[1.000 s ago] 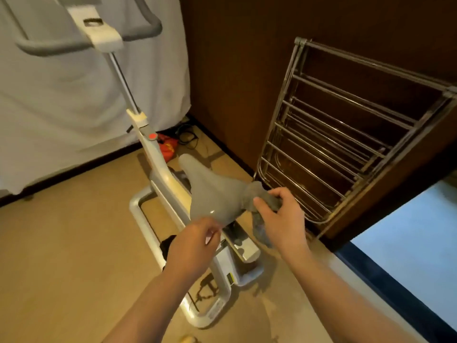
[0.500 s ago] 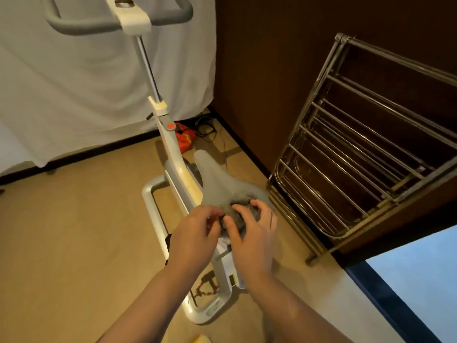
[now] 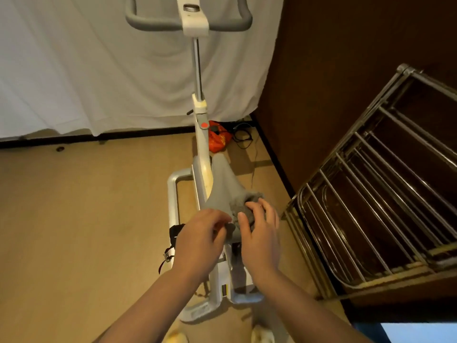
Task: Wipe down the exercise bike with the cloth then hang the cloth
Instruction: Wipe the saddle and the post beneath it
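Head view: both hands work at the saddle (image 3: 223,188) of the exercise bike (image 3: 201,149).
Cloth (image 3: 243,209): bunched on the saddle's rear right.
Right hand (image 3: 259,233): fingers curled, gripping the cloth.
Left hand (image 3: 200,241): pinching the saddle's rear edge.
Drying rack (image 3: 371,194): right of the saddle, against the wall.

The right hand (image 3: 261,233) has pulled the cloth (image 3: 243,206) from the seat's (image 3: 223,186) side onto its rear — the left hand (image 3: 197,240) now alongside.
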A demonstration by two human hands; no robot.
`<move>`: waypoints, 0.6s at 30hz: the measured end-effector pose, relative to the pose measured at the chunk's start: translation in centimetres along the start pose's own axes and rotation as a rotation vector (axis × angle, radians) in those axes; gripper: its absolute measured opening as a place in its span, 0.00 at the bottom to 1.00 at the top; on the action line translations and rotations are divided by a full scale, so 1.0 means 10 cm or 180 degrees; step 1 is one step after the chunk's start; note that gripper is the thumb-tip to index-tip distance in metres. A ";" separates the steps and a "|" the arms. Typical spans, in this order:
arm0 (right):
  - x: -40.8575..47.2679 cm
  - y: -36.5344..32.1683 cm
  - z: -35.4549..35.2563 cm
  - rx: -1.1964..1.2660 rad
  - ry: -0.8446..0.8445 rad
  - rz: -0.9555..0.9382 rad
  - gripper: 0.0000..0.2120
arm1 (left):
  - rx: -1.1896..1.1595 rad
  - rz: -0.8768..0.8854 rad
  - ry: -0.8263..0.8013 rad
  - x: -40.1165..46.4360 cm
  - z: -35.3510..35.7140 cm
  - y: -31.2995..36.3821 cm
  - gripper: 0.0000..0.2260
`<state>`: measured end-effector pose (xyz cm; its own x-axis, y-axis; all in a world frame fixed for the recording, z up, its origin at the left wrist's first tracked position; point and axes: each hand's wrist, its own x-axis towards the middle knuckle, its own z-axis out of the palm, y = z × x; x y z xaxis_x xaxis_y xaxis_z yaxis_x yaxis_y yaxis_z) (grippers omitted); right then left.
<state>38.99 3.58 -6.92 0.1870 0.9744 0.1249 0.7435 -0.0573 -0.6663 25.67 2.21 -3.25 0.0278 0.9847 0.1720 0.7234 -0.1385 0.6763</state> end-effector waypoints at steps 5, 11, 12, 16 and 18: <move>0.13 0.20 -0.12 0.0017 -0.0394 -0.0520 0.14 | 0.0121 -0.0150 0.0271 -0.03 0.11 0.08 0.09; 0.05 0.30 -0.18 -0.0014 -0.0585 -0.1024 0.19 | 0.0233 -0.0448 0.0641 -0.11 0.29 0.09 0.09; 0.09 0.36 -0.20 -0.0011 -0.0647 -0.1132 0.20 | 0.0248 -0.0481 0.0698 -0.13 0.31 0.10 0.09; 0.38 0.42 -0.16 0.0238 -0.0763 -0.1019 0.23 | 0.0219 -0.0614 0.1001 -0.13 0.43 0.12 0.07; 0.25 0.43 -0.13 0.0229 -0.0714 -0.1126 0.23 | 0.0147 -0.0675 0.1161 -0.14 0.49 0.12 0.07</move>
<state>43.45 5.49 -8.55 -0.2219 0.9549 0.1973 0.6886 0.2967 -0.6617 29.92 1.16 -6.16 -0.3650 0.8879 0.2802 0.7173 0.0763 0.6926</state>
